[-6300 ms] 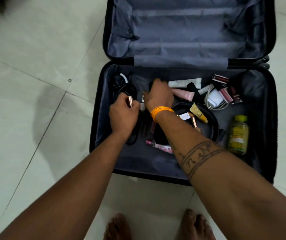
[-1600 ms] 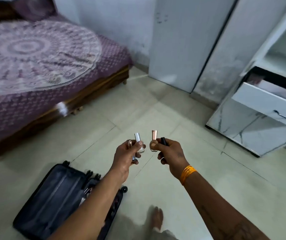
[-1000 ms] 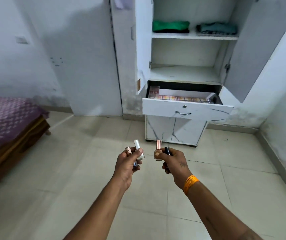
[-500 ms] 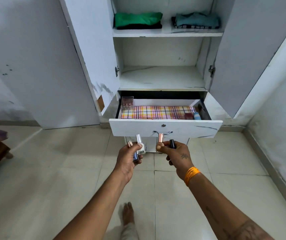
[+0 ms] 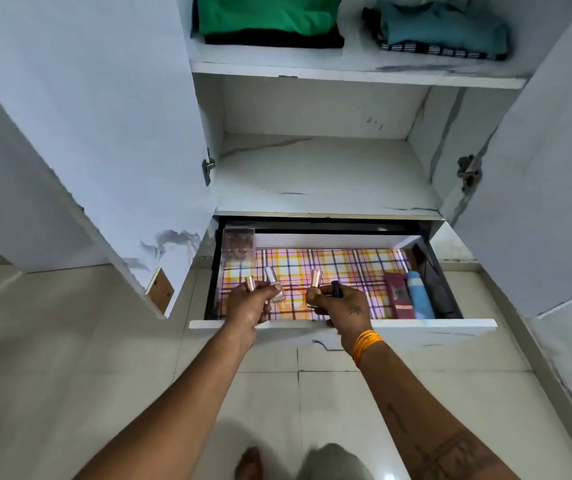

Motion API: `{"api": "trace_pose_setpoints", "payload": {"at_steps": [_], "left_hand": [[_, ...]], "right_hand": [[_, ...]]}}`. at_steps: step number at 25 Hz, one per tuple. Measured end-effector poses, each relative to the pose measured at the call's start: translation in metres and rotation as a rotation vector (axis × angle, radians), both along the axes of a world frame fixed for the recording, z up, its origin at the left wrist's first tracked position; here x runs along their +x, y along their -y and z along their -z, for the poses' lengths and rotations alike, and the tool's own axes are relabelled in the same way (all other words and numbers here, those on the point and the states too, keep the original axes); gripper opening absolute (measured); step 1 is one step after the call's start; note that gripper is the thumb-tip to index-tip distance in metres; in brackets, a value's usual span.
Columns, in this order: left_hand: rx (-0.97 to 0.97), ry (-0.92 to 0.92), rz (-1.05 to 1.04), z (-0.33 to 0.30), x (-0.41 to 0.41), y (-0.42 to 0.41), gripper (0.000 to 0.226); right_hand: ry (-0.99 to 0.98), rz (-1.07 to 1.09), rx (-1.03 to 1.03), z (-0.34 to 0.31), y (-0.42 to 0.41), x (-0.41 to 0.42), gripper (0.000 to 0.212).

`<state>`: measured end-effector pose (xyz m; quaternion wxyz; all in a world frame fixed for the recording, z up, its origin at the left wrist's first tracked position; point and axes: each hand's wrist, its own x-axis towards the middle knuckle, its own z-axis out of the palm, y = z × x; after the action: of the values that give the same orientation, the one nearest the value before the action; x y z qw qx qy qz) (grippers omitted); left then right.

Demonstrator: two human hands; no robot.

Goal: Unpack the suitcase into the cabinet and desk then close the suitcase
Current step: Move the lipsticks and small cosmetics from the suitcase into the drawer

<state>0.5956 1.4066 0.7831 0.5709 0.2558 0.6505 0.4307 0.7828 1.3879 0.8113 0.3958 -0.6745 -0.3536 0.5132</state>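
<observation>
Much of what the hands carry is covered by the fingers. The left hand [image 5: 248, 306], in the lower centre of the frame, grips two small bottles: a clear glass bottle with a silver cap [image 5: 275, 287] and a rose-gold cap [image 5: 250, 283] whose body is hidden in the fist. The right hand [image 5: 345, 308], just beside it, pinches a small bottle with a tall rose-gold cap [image 5: 315, 287] and a dark blue-capped item [image 5: 336, 288] — only its top shows, so what it is cannot be told. Both hands hover over the front of the open white pull-out drawer [image 5: 433, 329] of the white cabinet [image 5: 319, 174], in the middle of the frame.

The drawer floor bears a pink, yellow and blue checked liner [image 5: 343, 268]. At its upper left stands a clear plastic box [image 5: 237, 242] with blurred reddish contents; at the right lie a maroon flat box [image 5: 398, 296], a light blue tube [image 5: 419, 296] and something black against the side wall, hard to make out.

Above, the middle shelf is bare marbled white; the top shelf, cut off by the frame's upper edge, holds a folded green garment on a black one [image 5: 267, 19] and a folded teal garment on a striped one [image 5: 444, 29]. Both cabinet doors stand open. The floor is pale glossy tile [image 5: 69, 375] — a bare foot shows at the bottom edge.
</observation>
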Motion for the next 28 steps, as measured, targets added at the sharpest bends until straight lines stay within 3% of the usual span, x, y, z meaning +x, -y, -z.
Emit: {"api": "trace_pose_setpoints", "payload": {"at_steps": [5, 8, 12, 17, 22, 25, 28], "left_hand": [[-0.173, -0.04, -0.166, 0.066, 0.009, -0.085, 0.014], [-0.238, -0.148, -0.238, 0.097, 0.025, -0.117, 0.012], [-0.327, -0.343, -0.244, 0.123, 0.035, -0.149, 0.027], [-0.184, -0.837, 0.004, 0.115, 0.035, -0.153, 0.022], [-0.03, -0.961, 0.157, 0.11, 0.023, -0.142, 0.02], [0.052, -0.954, 0.35, 0.113, 0.021, -0.14, 0.03], [0.083, -0.994, 0.429, 0.118, 0.02, -0.145, 0.026]], "right_hand": [[0.021, -0.046, -0.097, 0.058, -0.099, -0.008, 0.022], [0.046, -0.102, -0.189, 0.1, -0.144, -0.013, 0.014], [0.215, -0.16, -0.202, 0.139, -0.188, -0.021, 0.015], [0.368, -0.228, -0.113, 0.152, -0.21, -0.033, 0.018], [0.4, -0.2, 0.097, 0.161, -0.202, -0.028, 0.017], [0.546, -0.328, 0.225, 0.165, -0.198, -0.021, 0.016], [0.624, -0.447, 0.25, 0.169, -0.203, -0.022, 0.017]]}}
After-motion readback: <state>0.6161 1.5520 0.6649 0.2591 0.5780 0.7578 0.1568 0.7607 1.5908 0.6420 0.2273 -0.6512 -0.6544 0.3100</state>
